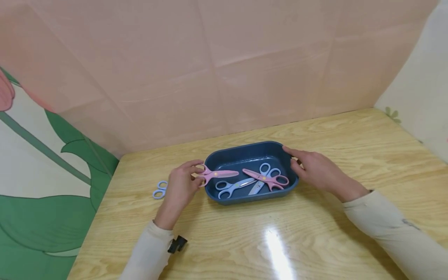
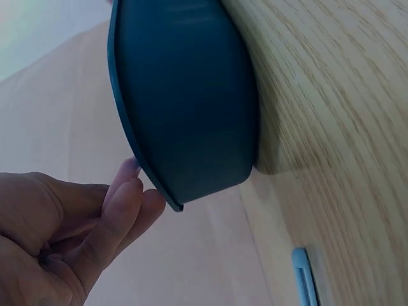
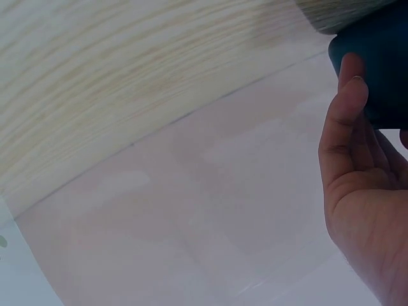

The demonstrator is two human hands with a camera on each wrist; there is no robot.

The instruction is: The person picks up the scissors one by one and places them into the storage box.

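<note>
1. pinching the handle loops of a pink plastic pair of scissors, the left hand has thumb and fingers curled round the loops, at the left end of the tray.
2. that pink pair lies across the left rim of the dark blue oval plastic tray, blades pointing right over the tray's inside.
3. left wrist view: left hand fingers curled close under the tray rim; scissors not visible there.
4. right hand rests on the right end of the tray, fingers fairly straight along the far right rim, thumb at the near side; grasping nothing else.
5. right wrist view: right hand lies flat against the dark tray wall, fingers relaxed.
6. inside the tray: a second pink pair of scissors towards the right, a light blue pair of scissors crossed under it, and another light blue pair near the front left.
7. one more light blue pair of scissors lies on the table just left of the left hand, partly hidden by it.
8. tray sits on a light wooden table, near the back edge, roughly centre.
9. both arms in cream long sleeves; small black clip-like item at the left wrist.
10. pink panelled backdrop behind the table; green and white leaf-pattern wall on the left.
</note>
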